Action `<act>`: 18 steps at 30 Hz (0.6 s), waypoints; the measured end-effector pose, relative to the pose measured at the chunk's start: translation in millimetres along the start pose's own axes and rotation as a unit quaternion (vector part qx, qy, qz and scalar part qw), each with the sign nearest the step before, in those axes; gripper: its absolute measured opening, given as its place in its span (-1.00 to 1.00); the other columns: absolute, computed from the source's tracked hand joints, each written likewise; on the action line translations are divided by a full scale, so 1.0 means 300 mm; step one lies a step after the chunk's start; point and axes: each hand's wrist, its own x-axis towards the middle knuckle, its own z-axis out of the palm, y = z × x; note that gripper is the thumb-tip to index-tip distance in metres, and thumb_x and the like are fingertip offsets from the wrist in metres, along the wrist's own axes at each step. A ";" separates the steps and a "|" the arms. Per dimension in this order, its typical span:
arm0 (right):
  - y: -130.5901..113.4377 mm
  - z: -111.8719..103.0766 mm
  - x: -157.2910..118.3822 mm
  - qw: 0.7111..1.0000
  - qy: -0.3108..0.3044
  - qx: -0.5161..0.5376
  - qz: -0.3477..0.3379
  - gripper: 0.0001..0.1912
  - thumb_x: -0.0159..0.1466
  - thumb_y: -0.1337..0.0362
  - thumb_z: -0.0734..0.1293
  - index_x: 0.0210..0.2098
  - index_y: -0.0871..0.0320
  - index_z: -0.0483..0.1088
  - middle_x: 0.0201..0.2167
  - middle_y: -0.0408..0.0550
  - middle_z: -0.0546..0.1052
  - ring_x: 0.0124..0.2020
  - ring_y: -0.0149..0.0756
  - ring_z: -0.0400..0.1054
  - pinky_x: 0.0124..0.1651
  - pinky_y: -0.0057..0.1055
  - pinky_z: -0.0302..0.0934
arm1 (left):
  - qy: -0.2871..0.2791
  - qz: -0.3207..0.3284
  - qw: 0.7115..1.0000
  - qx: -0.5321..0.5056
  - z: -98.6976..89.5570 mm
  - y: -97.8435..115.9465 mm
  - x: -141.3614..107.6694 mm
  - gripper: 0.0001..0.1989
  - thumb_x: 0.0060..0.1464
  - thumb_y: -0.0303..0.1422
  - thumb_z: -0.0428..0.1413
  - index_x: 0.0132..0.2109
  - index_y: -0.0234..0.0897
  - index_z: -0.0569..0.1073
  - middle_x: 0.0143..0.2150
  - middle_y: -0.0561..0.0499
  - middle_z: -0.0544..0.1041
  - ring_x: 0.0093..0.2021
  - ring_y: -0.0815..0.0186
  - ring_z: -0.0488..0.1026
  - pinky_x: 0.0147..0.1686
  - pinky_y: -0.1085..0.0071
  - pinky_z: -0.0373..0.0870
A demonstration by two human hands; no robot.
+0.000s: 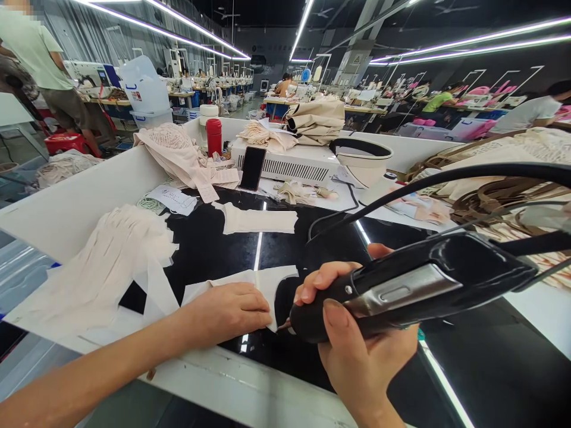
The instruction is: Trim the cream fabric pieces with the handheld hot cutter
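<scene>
My left hand (pixel 229 309) lies with its fingers flat on a cream fabric piece (pixel 279 279), pressing it to the glossy black tabletop (pixel 200 238). Wrapped in my right hand (pixel 357 351) is a black corded hot knife (pixel 401 285) with a silver side panel. Its thin metal tip points left and meets the fabric's right edge, just beyond my left fingertips. Whether it touches the cloth I cannot tell. A second cream fabric piece (pixel 261 220) rests flat farther back. To the left is a large pile of cream fabric pieces (pixel 120 249).
A phone (pixel 253 168) leans against a white vented box (pixel 289 161) at the back. Beside it stand a red bottle (pixel 214 138) and fabric bundles. A black cable (pixel 446 178) arches across the right side. Brown straps (pixel 482 199) lie at right. People and sewing machines fill the background.
</scene>
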 end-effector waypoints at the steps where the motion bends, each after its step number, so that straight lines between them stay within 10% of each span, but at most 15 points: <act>1: 0.000 0.000 0.000 1.000 0.000 0.002 0.002 -0.44 0.30 0.29 0.49 0.21 -0.11 0.28 -0.31 -0.19 0.49 -0.44 -0.35 0.42 -0.43 -0.37 0.38 | -0.001 -0.001 1.000 0.000 0.002 -0.001 -0.002 -0.82 0.41 -0.55 0.00 -0.06 -0.28 0.48 -0.12 -0.06 0.61 -0.04 0.27 0.52 0.06 0.36 0.45; 18: 0.003 0.012 0.016 1.000 0.026 -0.003 -0.003 -0.48 0.28 0.21 0.51 0.17 -0.11 0.31 -0.35 -0.22 0.50 -0.46 -0.34 0.42 -0.43 -0.35 0.42 | 0.008 -0.002 1.000 0.003 -0.002 0.002 -0.002 -0.81 0.41 -0.54 0.01 -0.08 -0.29 0.50 -0.12 -0.06 0.62 -0.05 0.27 0.54 0.06 0.37 0.46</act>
